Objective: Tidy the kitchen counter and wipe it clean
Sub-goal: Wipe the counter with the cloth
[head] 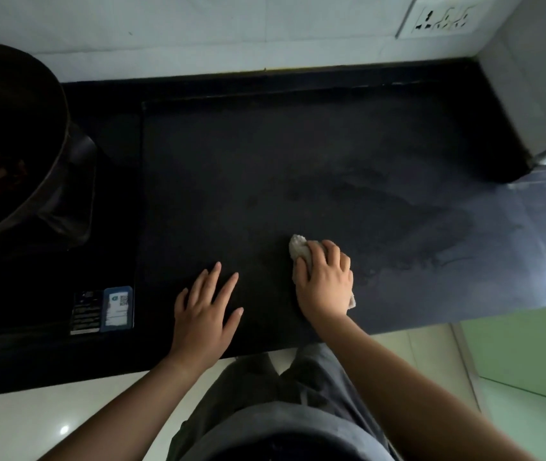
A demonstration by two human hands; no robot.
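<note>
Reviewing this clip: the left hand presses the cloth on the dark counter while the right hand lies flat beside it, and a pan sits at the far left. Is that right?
Not quite: the hands are swapped. In the head view the right hand presses the cloth on the counter, while the left hand lies flat and empty beside it. The pan does sit at the far left.

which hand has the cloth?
The right hand, pressing the pale cloth onto the dark counter. The left hand lies flat and empty, fingers spread, beside it.
</note>
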